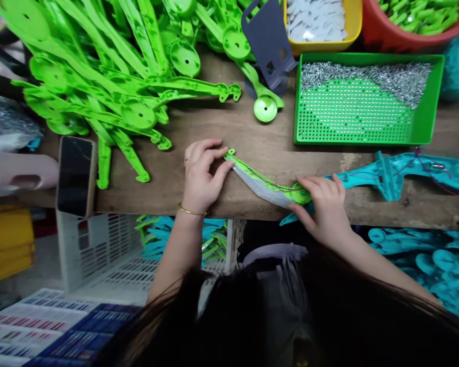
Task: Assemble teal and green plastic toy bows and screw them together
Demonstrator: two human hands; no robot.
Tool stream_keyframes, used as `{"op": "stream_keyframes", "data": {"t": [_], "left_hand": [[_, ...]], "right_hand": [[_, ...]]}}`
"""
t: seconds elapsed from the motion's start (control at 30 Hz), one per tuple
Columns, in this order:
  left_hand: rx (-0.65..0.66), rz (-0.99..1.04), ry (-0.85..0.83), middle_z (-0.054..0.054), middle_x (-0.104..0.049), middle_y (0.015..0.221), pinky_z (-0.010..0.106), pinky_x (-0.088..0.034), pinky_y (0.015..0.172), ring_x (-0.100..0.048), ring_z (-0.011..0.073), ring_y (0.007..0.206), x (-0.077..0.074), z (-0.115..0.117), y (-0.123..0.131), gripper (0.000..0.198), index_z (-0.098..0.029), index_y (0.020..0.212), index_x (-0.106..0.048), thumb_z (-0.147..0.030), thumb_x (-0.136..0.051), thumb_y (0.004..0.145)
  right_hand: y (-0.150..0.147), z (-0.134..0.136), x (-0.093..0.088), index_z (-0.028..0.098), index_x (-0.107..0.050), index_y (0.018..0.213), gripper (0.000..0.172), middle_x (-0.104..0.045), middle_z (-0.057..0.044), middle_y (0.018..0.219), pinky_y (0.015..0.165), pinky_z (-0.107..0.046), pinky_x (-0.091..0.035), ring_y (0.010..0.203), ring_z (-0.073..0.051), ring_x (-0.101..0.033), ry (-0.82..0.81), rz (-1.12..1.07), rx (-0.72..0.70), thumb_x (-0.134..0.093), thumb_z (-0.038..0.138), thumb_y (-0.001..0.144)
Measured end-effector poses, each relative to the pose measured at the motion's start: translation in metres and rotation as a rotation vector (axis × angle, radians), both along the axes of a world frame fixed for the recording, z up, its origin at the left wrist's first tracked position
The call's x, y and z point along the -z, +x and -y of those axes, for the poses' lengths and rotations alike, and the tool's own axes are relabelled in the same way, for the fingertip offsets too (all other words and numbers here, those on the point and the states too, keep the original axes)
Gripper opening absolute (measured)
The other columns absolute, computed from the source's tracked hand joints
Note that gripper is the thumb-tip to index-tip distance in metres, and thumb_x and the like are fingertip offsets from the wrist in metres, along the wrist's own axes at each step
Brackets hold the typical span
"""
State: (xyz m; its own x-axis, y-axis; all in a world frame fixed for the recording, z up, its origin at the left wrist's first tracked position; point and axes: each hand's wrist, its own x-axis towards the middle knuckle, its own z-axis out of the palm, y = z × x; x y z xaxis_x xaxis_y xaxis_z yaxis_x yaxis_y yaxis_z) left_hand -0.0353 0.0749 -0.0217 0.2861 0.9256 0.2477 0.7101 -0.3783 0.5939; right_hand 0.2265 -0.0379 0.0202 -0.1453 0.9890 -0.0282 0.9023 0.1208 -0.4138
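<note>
A slim, curved green plastic part (248,172) lies slantwise near the table's front edge, with a thin dark wire along it. Against its lower side sits a translucent blade-shaped strip (262,191). My left hand (202,173) pinches the far left tip of the green part between thumb and fingers. At the other end, my right hand (323,206) grips the wider green end, fingers on top and thumb at the strip's end. Beside and partly under my right hand is a blue plastic part (392,176) with loose wires, reaching right; how it meets the green part is hidden.
Many green plastic parts (137,112) are heaped at the back left. A green tray (371,137) of small metal screws stands back right, near a yellow bin (329,47) and red tub (416,43). A phone (75,176) lies left; a white crate (99,255) stands below.
</note>
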Motion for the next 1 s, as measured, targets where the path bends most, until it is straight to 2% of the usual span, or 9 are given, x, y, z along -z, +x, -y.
{"op": "stream_keyframes", "data": {"t": [0.23,0.4,0.5,0.63,0.77,0.83,0.9,1.0], "left_hand": [[-0.027,-0.017,-0.011,0.006,-0.066,0.115,0.047,-0.041,0.103,-0.057,0.0237,0.112,0.000,0.001,0.002,0.019,-0.023,0.100,-0.065,-0.037,-0.063,0.087],[0.008,-0.031,-0.045,0.007,-0.066,0.116,0.044,-0.044,0.101,-0.059,0.0215,0.112,-0.010,-0.001,0.001,0.021,-0.022,0.103,-0.066,-0.036,-0.061,0.089],[-0.035,-0.028,0.021,0.008,-0.068,0.113,0.041,-0.046,0.100,-0.060,0.0203,0.111,-0.017,-0.011,-0.002,0.021,-0.021,0.105,-0.065,-0.034,-0.058,0.091],[-0.071,-0.088,0.168,0.009,-0.069,0.109,0.040,-0.047,0.098,-0.061,0.0211,0.107,-0.024,-0.038,0.004,0.019,-0.017,0.102,-0.066,-0.029,-0.054,0.092],[-0.042,-0.113,0.221,0.009,-0.068,0.107,0.039,-0.046,0.098,-0.060,0.0213,0.106,-0.028,-0.075,0.030,0.019,-0.017,0.099,-0.065,-0.024,-0.049,0.093],[-0.081,-0.137,0.237,0.010,-0.066,0.112,0.042,-0.044,0.100,-0.058,0.0236,0.110,-0.030,-0.096,0.048,0.021,-0.017,0.103,-0.065,-0.019,-0.049,0.090],[-0.120,-0.192,0.230,0.013,-0.061,0.121,0.047,-0.042,0.101,-0.054,0.0284,0.116,-0.032,-0.117,0.065,0.031,-0.016,0.112,-0.063,-0.013,-0.052,0.083],[-0.094,-0.326,0.152,0.019,-0.050,0.137,0.052,-0.043,0.099,-0.050,0.0354,0.122,-0.035,-0.141,0.085,0.046,-0.014,0.122,-0.059,-0.007,-0.057,0.076]], "right_hand": [[-0.002,0.000,0.002,0.018,-0.053,0.124,0.041,-0.065,-0.010,0.115,0.113,-0.051,-0.021,0.112,-0.026,-0.055,0.047,0.024,0.007,-0.053,0.043,0.091],[0.004,0.000,0.009,0.020,-0.052,0.123,0.040,-0.066,-0.010,0.112,0.110,-0.052,-0.026,0.108,-0.026,-0.058,0.113,-0.034,-0.015,-0.053,0.045,0.092],[0.006,-0.001,0.014,0.020,-0.052,0.120,0.039,-0.067,-0.009,0.111,0.109,-0.052,-0.027,0.105,-0.026,-0.059,0.142,-0.039,-0.021,-0.052,0.046,0.092],[0.005,0.000,0.017,0.020,-0.052,0.120,0.039,-0.066,-0.009,0.111,0.109,-0.053,-0.028,0.106,-0.026,-0.059,0.179,-0.032,-0.027,-0.050,0.047,0.092],[-0.001,0.005,0.019,0.017,-0.046,0.131,0.048,-0.062,-0.016,0.120,0.108,-0.057,-0.030,0.113,-0.030,-0.056,0.254,-0.052,0.007,-0.050,0.046,0.092],[-0.003,0.008,0.019,0.017,-0.043,0.134,0.051,-0.060,-0.017,0.123,0.107,-0.058,-0.031,0.117,-0.031,-0.054,0.299,-0.086,0.013,-0.051,0.044,0.092],[-0.004,0.009,0.019,0.019,-0.042,0.136,0.050,-0.059,-0.017,0.123,0.107,-0.058,-0.032,0.117,-0.030,-0.054,0.326,-0.142,0.012,-0.053,0.041,0.091],[-0.001,0.009,0.019,0.019,-0.041,0.136,0.050,-0.060,-0.016,0.121,0.106,-0.057,-0.034,0.116,-0.029,-0.054,0.346,-0.226,0.024,-0.054,0.037,0.091]]}}
